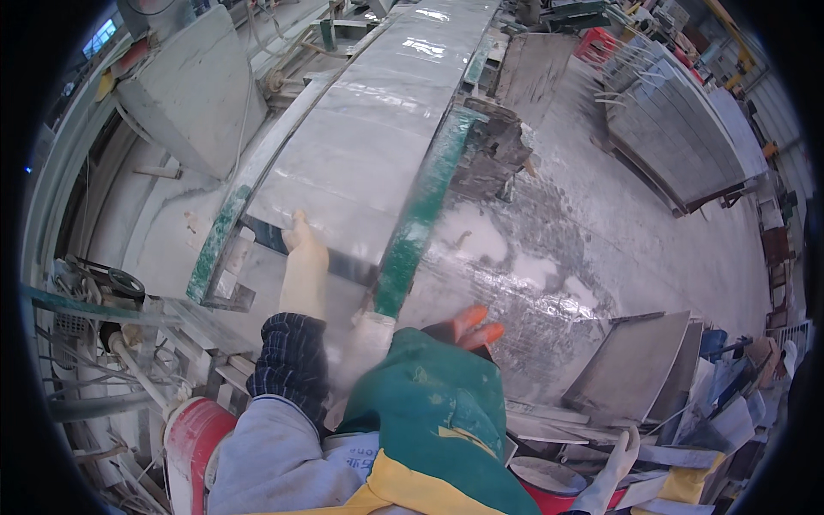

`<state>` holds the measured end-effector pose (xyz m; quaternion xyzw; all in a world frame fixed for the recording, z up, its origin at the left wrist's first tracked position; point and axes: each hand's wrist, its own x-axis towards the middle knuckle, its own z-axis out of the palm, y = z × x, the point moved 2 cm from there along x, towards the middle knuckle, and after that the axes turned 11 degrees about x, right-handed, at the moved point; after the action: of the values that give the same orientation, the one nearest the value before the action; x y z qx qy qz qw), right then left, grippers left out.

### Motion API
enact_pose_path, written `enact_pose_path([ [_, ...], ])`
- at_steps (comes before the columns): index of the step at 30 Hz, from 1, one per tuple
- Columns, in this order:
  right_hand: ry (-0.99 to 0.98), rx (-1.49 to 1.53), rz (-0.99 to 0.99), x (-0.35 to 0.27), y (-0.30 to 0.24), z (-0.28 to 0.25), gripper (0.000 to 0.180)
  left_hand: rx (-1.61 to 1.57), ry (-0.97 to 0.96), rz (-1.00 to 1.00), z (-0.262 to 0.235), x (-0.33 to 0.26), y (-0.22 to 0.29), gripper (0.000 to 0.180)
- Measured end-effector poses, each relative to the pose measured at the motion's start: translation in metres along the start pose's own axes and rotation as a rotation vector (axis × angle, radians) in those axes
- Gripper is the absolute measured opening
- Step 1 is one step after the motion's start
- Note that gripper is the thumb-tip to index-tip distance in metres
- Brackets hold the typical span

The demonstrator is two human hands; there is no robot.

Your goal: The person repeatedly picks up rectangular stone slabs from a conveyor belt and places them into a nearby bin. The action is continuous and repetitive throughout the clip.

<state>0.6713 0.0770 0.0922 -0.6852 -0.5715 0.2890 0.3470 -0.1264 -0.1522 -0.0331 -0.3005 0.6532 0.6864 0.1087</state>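
My left hand, in a cream glove, reaches forward to the near edge of a long, wet, pale stone slab. Its visible fingers are stretched onto the top face, and nothing shows held in them. The slab lies on a machine bed between green side rails. Low on the right, my right hand, also in a cream glove, is away from the slab beside a red bucket. Its fingers look extended and hold nothing visible. A green apron covers my front; orange glove fingers stick out beyond it.
Upright slabs stand on a rack at the far right, with leaning panels nearer. A thick block stands at the far left. Wet floor runs along the rail's right side. A red rounded object is near my left arm.
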Motion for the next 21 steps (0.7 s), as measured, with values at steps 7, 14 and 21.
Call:
enact_pose_path([
  [7,-0.023,0.096,0.006,-0.004,0.011,0.002,0.044,-0.093,-0.084,0.051,0.005,0.018,-0.003,0.067],
  [14,0.098,0.067,0.006,0.011,0.066,-0.031,0.045,0.211,-0.203,0.163,-0.01,0.005,0.014,0.068],
  [21,0.55,-0.764,-0.092,0.003,0.119,-0.108,0.052,0.822,-0.281,0.061,-0.028,0.016,0.038,0.068],
])
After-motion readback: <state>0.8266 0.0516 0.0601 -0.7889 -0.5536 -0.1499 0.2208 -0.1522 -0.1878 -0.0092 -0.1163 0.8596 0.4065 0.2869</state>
